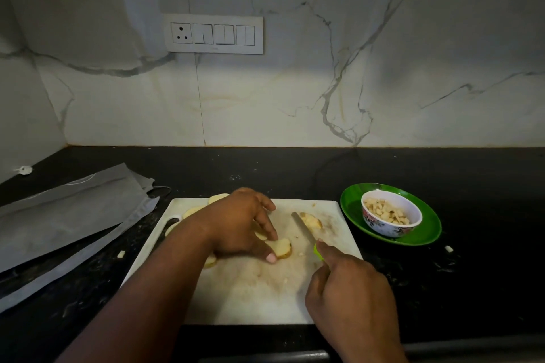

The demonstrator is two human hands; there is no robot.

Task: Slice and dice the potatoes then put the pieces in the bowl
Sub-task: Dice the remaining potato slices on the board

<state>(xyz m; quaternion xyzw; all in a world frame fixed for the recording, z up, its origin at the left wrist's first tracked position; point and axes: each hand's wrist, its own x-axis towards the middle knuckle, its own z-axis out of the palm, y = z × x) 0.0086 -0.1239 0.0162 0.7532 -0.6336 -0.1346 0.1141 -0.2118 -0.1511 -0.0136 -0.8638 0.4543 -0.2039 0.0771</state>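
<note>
A white cutting board [253, 292] lies on the black counter. My left hand [241, 224] holds a potato slice [281, 247] between thumb and fingers on the board. My right hand [348, 283] grips a green-handled knife [303, 230], its blade lying flat and pointing away, to the right of that slice. Another potato piece [311, 220] sits just right of the blade. More slices [191, 211] lie at the board's far left, partly hidden by my left arm. A floral bowl [390, 212] holding diced potato stands on a green plate [424, 233] to the right.
Grey paper bags [67, 215] lie on the counter at the left. Small potato bits [449, 248] are scattered on the counter. A marble wall with a switch panel [213, 34] rises behind. The counter's front edge runs close below the board.
</note>
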